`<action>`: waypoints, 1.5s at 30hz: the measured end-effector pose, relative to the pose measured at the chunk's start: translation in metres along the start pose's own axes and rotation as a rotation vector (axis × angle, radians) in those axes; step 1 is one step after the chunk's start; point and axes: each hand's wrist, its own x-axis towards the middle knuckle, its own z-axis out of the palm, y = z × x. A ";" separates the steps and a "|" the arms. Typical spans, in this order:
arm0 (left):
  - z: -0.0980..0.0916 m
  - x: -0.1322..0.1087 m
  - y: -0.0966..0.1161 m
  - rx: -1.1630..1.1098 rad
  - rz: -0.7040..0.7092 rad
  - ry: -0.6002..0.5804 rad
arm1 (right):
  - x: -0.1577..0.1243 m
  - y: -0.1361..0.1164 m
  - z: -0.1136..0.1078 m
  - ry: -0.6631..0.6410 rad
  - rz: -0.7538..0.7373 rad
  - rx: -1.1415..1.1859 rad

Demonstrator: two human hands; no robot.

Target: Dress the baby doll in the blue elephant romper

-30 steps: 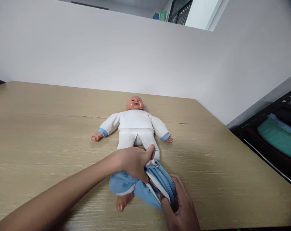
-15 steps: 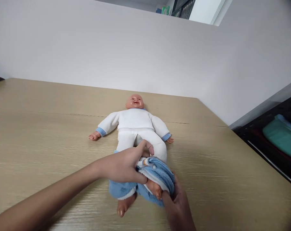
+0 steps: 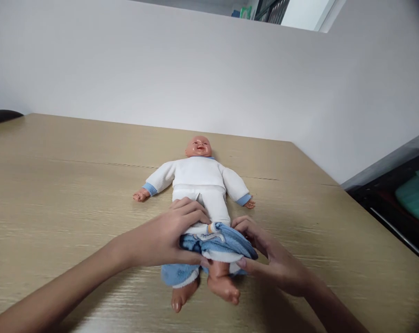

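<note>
A baby doll [image 3: 198, 178] in a white top and white leggings lies on its back on the wooden table [image 3: 57, 185], head away from me. Bunched blue fleece trousers [image 3: 216, 243] with a white lining sit around its lower legs, both bare feet sticking out toward me. My left hand [image 3: 168, 233] grips the left side of the trousers' waistband, fingers curled over it. On the right side of the same waistband my right hand [image 3: 265, 252] pinches it between thumb and fingers.
A white partition wall runs along the far edge of the table. To the right stands a black rack [image 3: 397, 203] holding a folded teal cloth [image 3: 415, 194]. A dark rounded object [image 3: 1, 115] shows at the far left edge.
The doll's right foot has come out through the trouser leg. My right hand moved from below the bundle up to its right side, and both hands have drawn the waistband further up the legs.
</note>
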 end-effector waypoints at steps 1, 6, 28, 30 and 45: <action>-0.003 -0.004 -0.003 0.030 -0.009 0.002 | 0.002 0.004 -0.007 -0.063 0.023 0.016; -0.023 -0.018 -0.019 0.102 -0.067 -0.004 | 0.022 0.019 -0.032 -0.138 -0.010 0.029; -0.019 -0.031 -0.085 -0.514 -0.227 0.127 | 0.077 0.065 0.008 0.231 0.106 0.508; -0.014 -0.031 -0.089 -0.548 -0.301 0.210 | 0.077 0.061 0.011 0.226 0.110 0.476; 0.003 -0.013 -0.076 -0.482 -0.379 0.509 | 0.090 0.044 -0.004 0.309 0.055 0.532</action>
